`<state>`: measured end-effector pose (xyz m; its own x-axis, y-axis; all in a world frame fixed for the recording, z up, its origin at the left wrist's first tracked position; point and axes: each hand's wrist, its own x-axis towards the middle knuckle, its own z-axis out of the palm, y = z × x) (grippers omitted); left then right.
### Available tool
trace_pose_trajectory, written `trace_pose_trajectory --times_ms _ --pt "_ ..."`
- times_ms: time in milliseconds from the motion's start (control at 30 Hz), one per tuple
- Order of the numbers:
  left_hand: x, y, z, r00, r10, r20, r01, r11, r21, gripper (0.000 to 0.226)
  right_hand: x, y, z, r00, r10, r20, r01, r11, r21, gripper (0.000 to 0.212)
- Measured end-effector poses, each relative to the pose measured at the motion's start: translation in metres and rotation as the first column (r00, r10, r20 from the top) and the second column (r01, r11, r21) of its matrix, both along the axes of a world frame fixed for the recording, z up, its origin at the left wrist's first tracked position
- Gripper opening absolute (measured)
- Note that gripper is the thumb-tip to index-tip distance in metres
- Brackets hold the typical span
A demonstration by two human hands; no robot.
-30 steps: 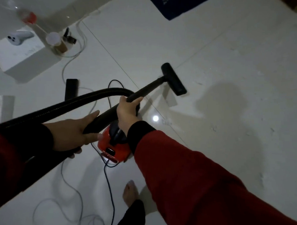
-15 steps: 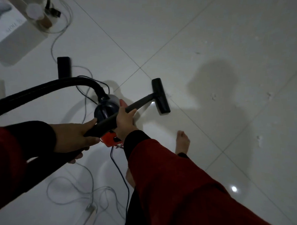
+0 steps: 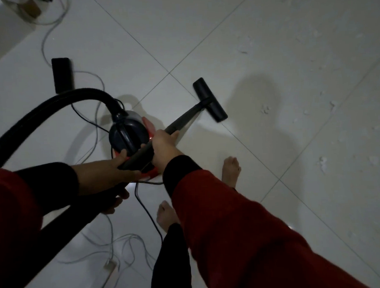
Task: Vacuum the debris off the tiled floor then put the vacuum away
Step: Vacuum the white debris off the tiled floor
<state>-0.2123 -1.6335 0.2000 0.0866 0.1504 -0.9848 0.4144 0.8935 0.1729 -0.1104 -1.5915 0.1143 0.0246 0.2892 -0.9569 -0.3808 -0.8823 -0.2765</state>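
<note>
On the tiled floor (image 3: pixel 202 25), the nozzle (image 3: pixel 210 99) rests beside a grout line, white debris (image 3: pixel 323 160) scattered rightward. Both the left hand (image 3: pixel 108 174) and right hand (image 3: pixel 163 144) curl their fingers round the wand (image 3: pixel 179 122).

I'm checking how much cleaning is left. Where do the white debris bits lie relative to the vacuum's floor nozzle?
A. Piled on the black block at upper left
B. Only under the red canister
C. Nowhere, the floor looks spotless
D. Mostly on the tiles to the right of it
D: white debris bits dot the tiles to the right of the floor nozzle, which sits on a patch that looks bare, with both hands on the wand.
</note>
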Motion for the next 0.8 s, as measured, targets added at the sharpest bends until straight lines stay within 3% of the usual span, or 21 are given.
trace_pose_trajectory --times_ms 167,300,400,533,700,800 --pt "0.016 0.002 -0.027 0.989 0.13 0.071 -0.137 0.985 0.103 0.07 0.024 0.03 -0.018 0.997 0.063 0.054 -0.065 0.997 0.051 0.068" --pt "0.032 0.014 -0.042 0.976 0.174 0.13 -0.194 0.968 0.159 0.08 0.027 0.024 -0.025 0.987 -0.109 -0.116 0.124 0.984 0.128 0.065" --pt "0.043 0.024 -0.042 0.962 0.201 0.187 -0.233 0.958 0.167 0.077 0.032 0.035 -0.042 0.979 -0.142 -0.149 0.159 0.981 0.115 0.061" --pt "0.047 0.043 -0.03 0.963 0.154 0.223 -0.191 0.969 0.156 0.056 0.036 0.066 -0.055 0.983 -0.17 -0.067 0.176 0.979 0.103 0.059" --pt "0.056 0.079 -0.038 0.969 0.144 0.2 -0.185 0.962 0.203 0.066 0.058 0.112 -0.053 0.975 -0.219 -0.037 0.222 0.971 0.088 0.06" --pt "0.073 0.105 -0.04 0.979 0.116 0.168 -0.152 0.965 0.214 0.059 0.073 0.134 -0.051 0.98 -0.199 -0.016 0.2 0.976 0.085 0.061"
